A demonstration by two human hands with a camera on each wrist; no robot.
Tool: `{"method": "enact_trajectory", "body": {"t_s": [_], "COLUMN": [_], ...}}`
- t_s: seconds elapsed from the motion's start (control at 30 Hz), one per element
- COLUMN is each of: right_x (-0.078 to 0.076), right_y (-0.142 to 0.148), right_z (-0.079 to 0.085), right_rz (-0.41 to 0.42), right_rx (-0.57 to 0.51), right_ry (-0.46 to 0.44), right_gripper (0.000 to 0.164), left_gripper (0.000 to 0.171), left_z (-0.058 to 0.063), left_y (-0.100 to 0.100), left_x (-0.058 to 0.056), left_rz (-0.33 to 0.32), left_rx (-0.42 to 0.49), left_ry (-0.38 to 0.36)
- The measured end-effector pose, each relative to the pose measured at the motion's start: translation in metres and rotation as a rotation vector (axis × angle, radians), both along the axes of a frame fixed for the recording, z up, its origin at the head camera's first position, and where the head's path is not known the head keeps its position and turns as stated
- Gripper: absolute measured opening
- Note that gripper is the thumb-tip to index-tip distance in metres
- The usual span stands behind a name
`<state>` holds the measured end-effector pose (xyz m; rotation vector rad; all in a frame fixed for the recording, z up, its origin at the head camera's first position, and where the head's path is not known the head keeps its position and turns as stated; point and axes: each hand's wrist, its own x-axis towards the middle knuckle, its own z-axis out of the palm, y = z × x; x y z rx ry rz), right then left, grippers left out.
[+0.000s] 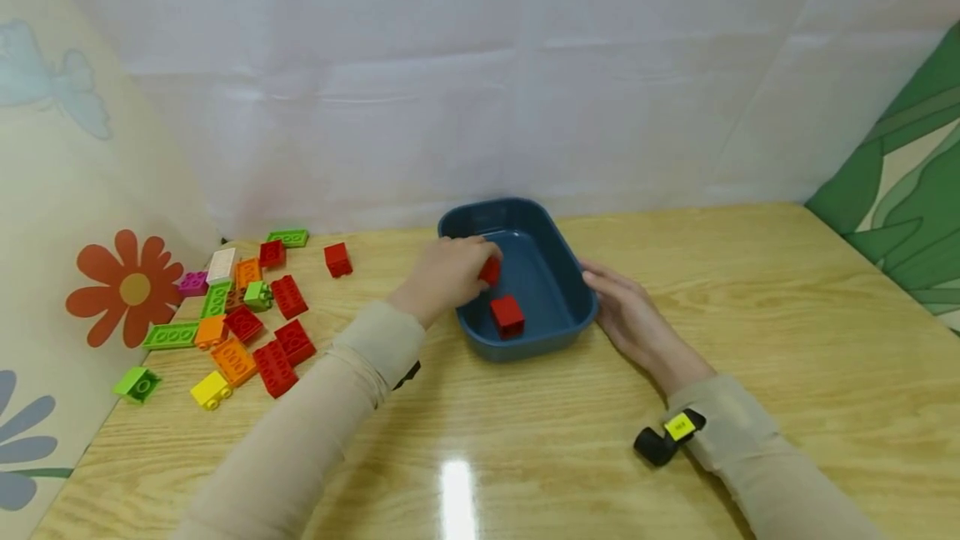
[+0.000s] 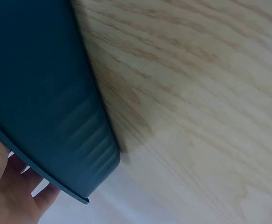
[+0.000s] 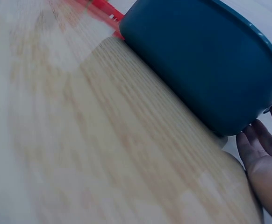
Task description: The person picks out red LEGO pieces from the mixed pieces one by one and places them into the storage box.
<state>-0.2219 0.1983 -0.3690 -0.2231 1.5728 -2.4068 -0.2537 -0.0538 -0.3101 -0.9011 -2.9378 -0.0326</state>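
Observation:
My left hand [image 1: 448, 275] is over the left side of a dark blue bin [image 1: 517, 348] and pinches a red toy brick [image 1: 491, 271] inside its rim. Another red brick [image 1: 507, 317] lies on the bin's floor, near the front. My right hand [image 1: 636, 322] touches the bin's right side with its fingers extended. In the right wrist view those fingers [image 3: 262, 140] meet the bin's outer wall [image 3: 196, 65]. The left wrist view has the left hand [image 2: 14, 191] behind the bin's rim; its brick is hidden there.
On the left of the wooden table [image 1: 540, 448] lie loose bricks: several red ones [image 1: 288, 297], a white one [image 1: 221, 267], an orange one [image 1: 234, 361], a yellow one [image 1: 212, 390] and green ones [image 1: 171, 335]. A lone red brick [image 1: 338, 260] sits between them and the bin. White cloth [image 1: 480, 90] hangs behind.

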Motion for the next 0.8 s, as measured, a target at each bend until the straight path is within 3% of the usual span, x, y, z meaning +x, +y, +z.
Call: {"method": "enact_trajectory", "body": {"t_s": [0.37, 0.8], "right_x": [-0.0006, 0.0001], "right_y": [-0.0006, -0.0012], "right_z": [-0.0011, -0.0013], "right_rz": [-0.007, -0.010], "right_rx": [0.005, -0.002], "right_ry": [0.010, -0.005], "right_gripper": [0.028, 0.025], "left_gripper": [0.026, 0.018], "left_z": [0.0003, -0.0006], "left_y": [0.0048, 0.0102], "left_x": [-0.0038, 0.0010], "left_rz": [0.035, 0.048], "left_rx": [-0.055, -0.086], "left_ry": [-0.071, -0.089]}}
